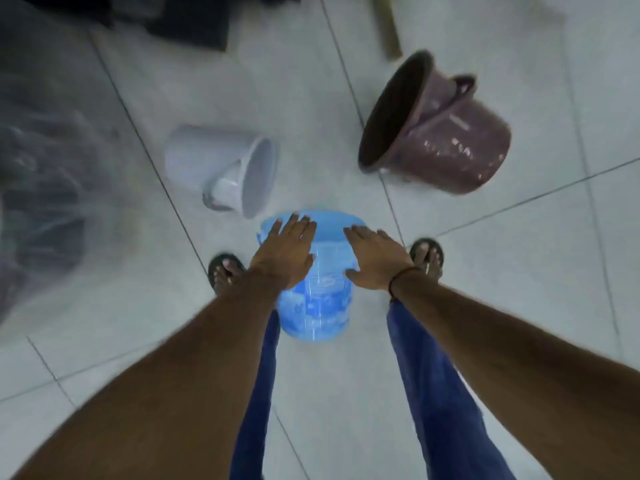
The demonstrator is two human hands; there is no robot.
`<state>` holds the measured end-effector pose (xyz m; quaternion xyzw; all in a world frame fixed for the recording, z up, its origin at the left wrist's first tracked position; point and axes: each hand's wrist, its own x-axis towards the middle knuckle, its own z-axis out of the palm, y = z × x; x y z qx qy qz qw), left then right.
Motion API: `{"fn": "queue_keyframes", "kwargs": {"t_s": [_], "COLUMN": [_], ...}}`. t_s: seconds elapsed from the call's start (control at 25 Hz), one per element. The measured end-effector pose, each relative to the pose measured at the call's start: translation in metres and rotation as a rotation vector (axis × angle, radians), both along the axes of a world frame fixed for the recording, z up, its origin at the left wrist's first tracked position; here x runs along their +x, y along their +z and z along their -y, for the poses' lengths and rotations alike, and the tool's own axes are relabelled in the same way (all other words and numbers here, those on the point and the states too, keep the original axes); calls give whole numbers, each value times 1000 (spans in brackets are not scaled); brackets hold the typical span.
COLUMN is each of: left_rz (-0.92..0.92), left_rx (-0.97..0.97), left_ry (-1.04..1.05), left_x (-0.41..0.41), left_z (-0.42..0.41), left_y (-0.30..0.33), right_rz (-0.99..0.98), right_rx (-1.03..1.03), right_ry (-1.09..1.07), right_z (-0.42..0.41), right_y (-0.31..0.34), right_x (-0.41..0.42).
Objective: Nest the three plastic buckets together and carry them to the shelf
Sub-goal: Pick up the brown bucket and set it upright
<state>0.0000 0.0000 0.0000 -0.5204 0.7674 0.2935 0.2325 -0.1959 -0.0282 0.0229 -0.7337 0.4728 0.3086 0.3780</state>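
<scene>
A blue bucket [320, 299] lies on the tiled floor between my feet, its mouth pointing away from me. My left hand [284, 251] rests flat on its left side and my right hand [374, 258] on its right side, fingers extended; whether either hand truly grips is unclear in the blur. A white bucket [207, 161] lies on its side to the upper left, mouth facing right. A larger maroon bucket [453, 136] lies tilted at the upper right, its dark mouth facing left.
A clear plastic bag [41, 174] with dark contents fills the left side. Dark items [194, 19] lie at the top left and a wooden stick [388, 29] at the top. My sandalled feet [223, 271] stand either side of the blue bucket.
</scene>
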Motion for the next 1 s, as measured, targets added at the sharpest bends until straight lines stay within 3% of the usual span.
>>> {"fn": "queue_keyframes", "kwargs": {"t_s": [0.12,0.2,0.48,0.76,1.0], "left_rz": [-97,-125,-130,-42,-22], "left_rx": [30,30,0,49,96], "left_ry": [8,-9,-73,-49,2], "left_x": [-2,0,-15,-46,-59], "left_z": [-6,-9,-19,-70,-93], "left_y": [-49,-48,44,4,-2], "right_rz": [44,57,70,3,-48], "right_rx": [15,8,-57,-120,-35], "right_ry": [-42,-79,64,309,261], "right_z": [-5,-2,4,-33,-65], "right_y": [-58,-63,26,-9,-13], "right_x": [9,11,2,-19,-33]}}
